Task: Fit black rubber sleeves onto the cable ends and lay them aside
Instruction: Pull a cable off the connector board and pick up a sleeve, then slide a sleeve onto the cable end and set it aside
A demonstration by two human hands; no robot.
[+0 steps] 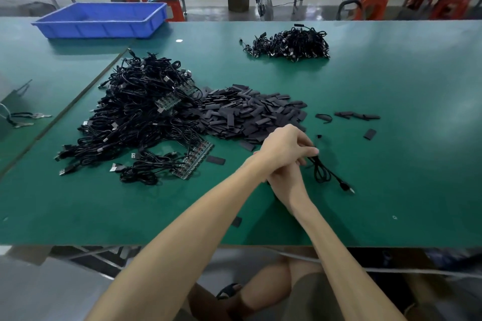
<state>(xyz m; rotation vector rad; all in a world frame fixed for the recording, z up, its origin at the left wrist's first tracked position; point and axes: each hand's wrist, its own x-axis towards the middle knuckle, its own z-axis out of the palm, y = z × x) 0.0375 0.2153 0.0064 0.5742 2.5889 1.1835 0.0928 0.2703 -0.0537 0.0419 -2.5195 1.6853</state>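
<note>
Fingers (303, 150) of the left hand (284, 147) curl round a black cable (322, 173), those of the right hand (285, 181) too hidden beneath to judge; the trailing plug (348, 188) may snag and tug it loose.

bare forearms (198, 221), olive-grey shorts (310, 297), black sandal strap (229, 290).

Blue bin (99, 30), green table (391, 86), floor fan (264, 6), orange stool (373, 6)
</note>
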